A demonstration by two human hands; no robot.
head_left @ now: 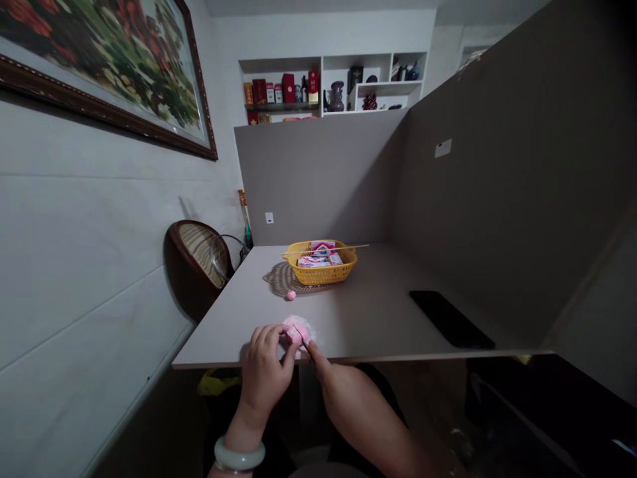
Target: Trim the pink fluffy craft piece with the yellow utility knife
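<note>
My left hand (263, 378), with a pale green bangle (239, 454) on its wrist, pinches a small pink soft lump (293, 334) at the table's near edge. White fluffy material (303, 326) surrounds the lump. My right hand (343, 395) comes in from below and holds a thin dark tool (309, 352), its tip against the lump. The tool's exact kind is hard to tell, as the fingers hide most of it. A small pink ball (291, 295) lies on the grey table (223, 332), a little beyond both hands.
A yellow plastic basket (322, 269) holding pink-and-white boxes stands on a round woven mat (279, 279), with a long wooden skewer (326, 249) across it. A black phone (450, 318) lies to the right. Grey partitions bound the table's far and right sides, and a wall runs along its left.
</note>
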